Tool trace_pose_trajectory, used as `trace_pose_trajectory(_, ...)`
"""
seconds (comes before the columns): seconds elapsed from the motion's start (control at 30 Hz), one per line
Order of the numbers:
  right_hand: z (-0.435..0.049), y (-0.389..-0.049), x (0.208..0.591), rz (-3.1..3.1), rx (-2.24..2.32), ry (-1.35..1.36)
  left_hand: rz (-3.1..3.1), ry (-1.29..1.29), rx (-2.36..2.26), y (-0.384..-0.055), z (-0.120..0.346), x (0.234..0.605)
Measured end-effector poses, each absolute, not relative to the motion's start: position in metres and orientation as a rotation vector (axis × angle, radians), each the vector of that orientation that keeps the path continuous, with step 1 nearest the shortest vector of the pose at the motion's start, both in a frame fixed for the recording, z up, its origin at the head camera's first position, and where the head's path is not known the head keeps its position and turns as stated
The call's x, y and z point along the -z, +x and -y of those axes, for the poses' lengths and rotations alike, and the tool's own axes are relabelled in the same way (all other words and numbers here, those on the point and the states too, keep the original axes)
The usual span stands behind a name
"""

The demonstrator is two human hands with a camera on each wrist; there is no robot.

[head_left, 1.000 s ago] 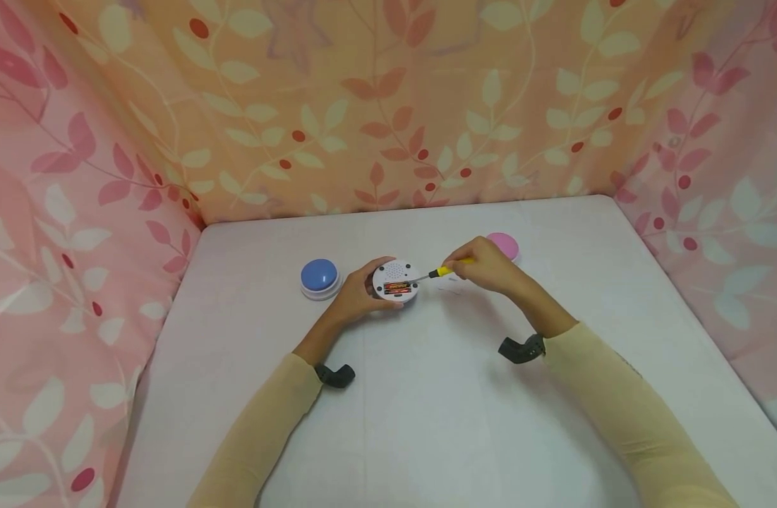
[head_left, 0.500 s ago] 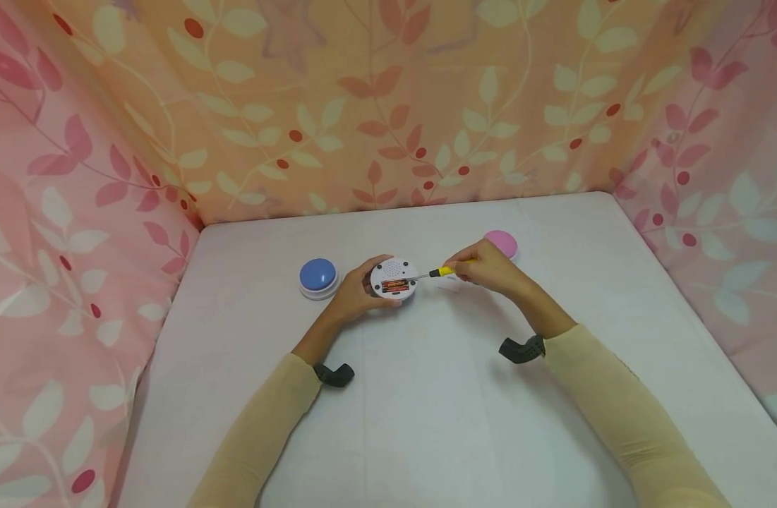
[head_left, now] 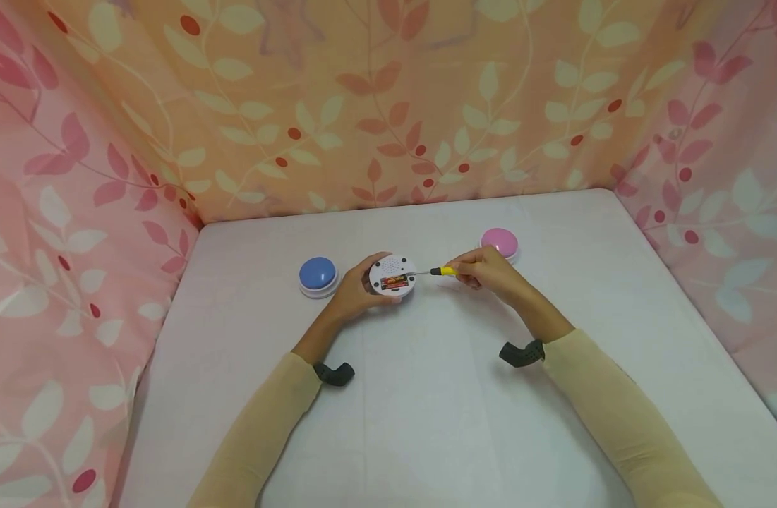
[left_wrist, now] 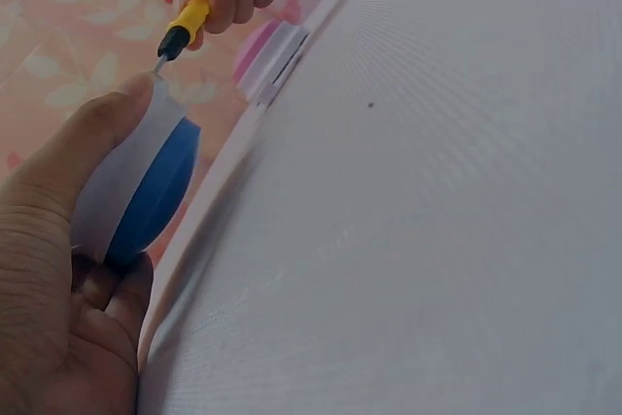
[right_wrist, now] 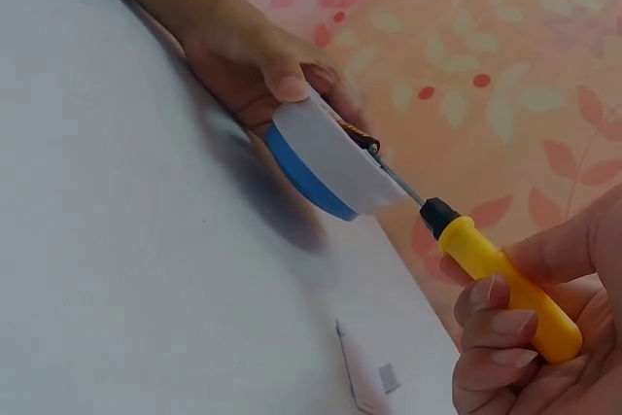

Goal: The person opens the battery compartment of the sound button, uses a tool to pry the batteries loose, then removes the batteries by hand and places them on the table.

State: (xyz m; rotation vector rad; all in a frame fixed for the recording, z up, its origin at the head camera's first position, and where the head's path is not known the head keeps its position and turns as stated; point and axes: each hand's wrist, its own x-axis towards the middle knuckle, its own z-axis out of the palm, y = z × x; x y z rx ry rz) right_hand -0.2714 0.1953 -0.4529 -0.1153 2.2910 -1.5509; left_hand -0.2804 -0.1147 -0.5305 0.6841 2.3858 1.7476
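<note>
My left hand (head_left: 353, 293) grips a round white push button (head_left: 391, 265), tilted with its underside facing me. Its blue domed top (left_wrist: 160, 191) points away, as the left wrist view shows. Batteries (head_left: 394, 283) with orange-and-black wrappers lie in its uncovered compartment. My right hand (head_left: 492, 274) holds a screwdriver (right_wrist: 510, 284) by its yellow handle, fingers curled round it. The screwdriver's thin metal shaft (right_wrist: 403, 180) reaches to the compartment at a battery's end; whether the tip touches the battery cannot be told.
A second push button with a blue top (head_left: 317, 274) stands left of my left hand. Behind my right hand is a pink-topped button (head_left: 499, 242). A small pale flat piece (right_wrist: 367, 376) lies on the white table (head_left: 420, 409). Patterned curtains (head_left: 363, 92) enclose the back and sides.
The screwdriver's tip has shifted slightly up and left, to the upper edge of the battery compartment. My right hand has dropped a little, showing more of the pink button. My left hand keeps its grip.
</note>
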Motion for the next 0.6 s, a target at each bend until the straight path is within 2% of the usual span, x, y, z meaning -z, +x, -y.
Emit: trace_pose_trajectory(0.6, -0.1961, -0.2677, 0.4597, -2.32, 1.621, -0.132, -2.377, 0.656, -1.752, -0.2823, 0.1143, 0.5338)
